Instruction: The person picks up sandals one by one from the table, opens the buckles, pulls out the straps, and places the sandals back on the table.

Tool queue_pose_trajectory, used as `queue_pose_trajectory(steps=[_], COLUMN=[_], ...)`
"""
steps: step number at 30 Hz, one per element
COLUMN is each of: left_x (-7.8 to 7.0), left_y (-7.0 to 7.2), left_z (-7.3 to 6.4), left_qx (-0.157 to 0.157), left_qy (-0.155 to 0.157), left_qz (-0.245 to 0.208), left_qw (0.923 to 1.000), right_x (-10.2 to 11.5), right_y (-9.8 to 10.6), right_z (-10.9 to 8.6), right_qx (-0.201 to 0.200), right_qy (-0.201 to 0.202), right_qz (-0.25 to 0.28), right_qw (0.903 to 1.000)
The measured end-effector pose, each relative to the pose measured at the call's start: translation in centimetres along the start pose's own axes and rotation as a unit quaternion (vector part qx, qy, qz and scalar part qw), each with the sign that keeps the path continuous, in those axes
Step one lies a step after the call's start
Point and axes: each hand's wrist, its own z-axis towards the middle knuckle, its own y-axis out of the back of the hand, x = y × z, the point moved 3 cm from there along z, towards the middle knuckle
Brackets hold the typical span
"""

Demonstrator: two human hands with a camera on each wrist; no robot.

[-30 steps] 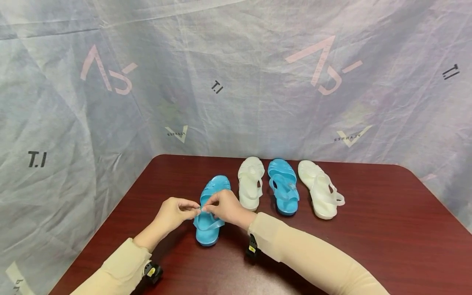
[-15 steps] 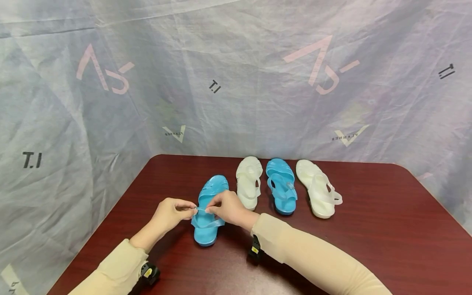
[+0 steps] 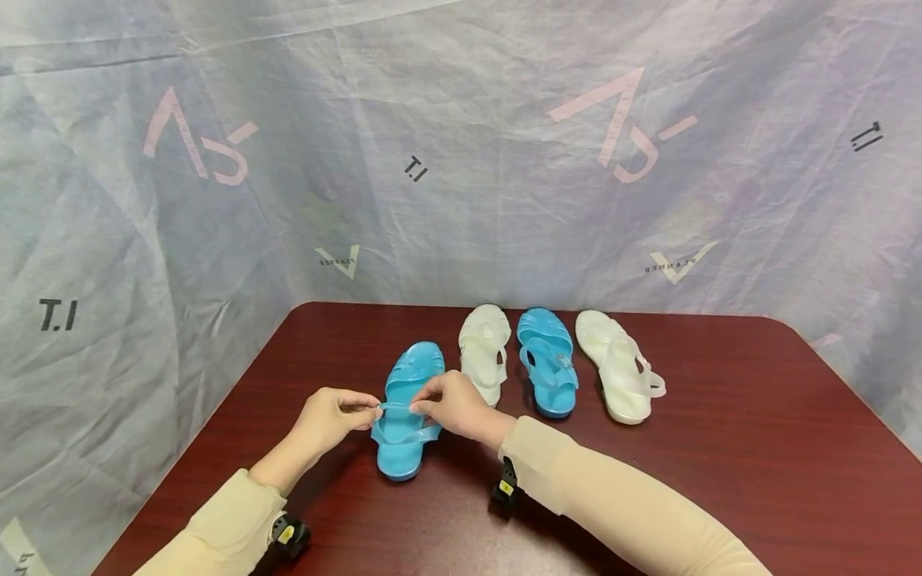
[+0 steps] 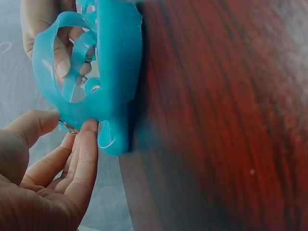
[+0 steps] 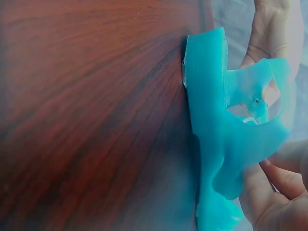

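Observation:
A light blue jelly sandal [image 3: 399, 462] lies toe-away on the table in the head view. At its left side my left hand [image 3: 327, 418] pinches the metal buckle [image 4: 69, 127] between thumb and fingers, as the left wrist view shows. A thin blue ankle strap [image 3: 394, 406] spans the gap between both hands, above the footbed. My right hand [image 3: 461, 406] pinches its other end over the sandal's right side. The heel strap [image 3: 410, 438] loops behind. In the right wrist view the sandal's side [image 5: 207, 91] hides part of the right fingers [image 5: 257, 190].
Right of the hands stand a white sandal [image 3: 484, 372], another blue sandal [image 3: 553, 400] and a second white sandal [image 3: 627, 404], in a row. They rest on the dark red table [image 3: 727, 448]. A printed grey cloth [image 3: 461, 216] hangs behind the table edge.
My right hand has drawn right, away from my left hand, so a length of strap now shows between them. The left hand stays by the buckle. The whole view shifts slightly.

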Motion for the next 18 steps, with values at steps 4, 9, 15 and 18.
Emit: queue_pose_trajectory(steps=[4,9,15,18], left_x=[-0.2,0.1,0.7,0.5], left_y=[0.1,0.0,0.3,0.3], left_z=[-0.1,-0.3,-0.3,-0.3], left_qx=[-0.002,0.002,0.009,0.021], left_qy=[-0.001,0.005,0.02,0.003], left_qz=[-0.003,-0.016,-0.039,-0.036], left_qw=[1.0,0.9999,0.999,0.9991], right_x=[-0.3,-0.8,-1.5,-1.5], right_y=[0.1,0.3,1.0,1.7], right_z=[-0.2,-0.5,-0.9,-1.0], right_qx=[-0.002,-0.004,-0.006,-0.019], right_qy=[-0.014,-0.017,-0.051,-0.052], right_qz=[0.02,0.029,0.104,0.119], right_qw=[0.9997,0.9994,0.9933,0.9914])
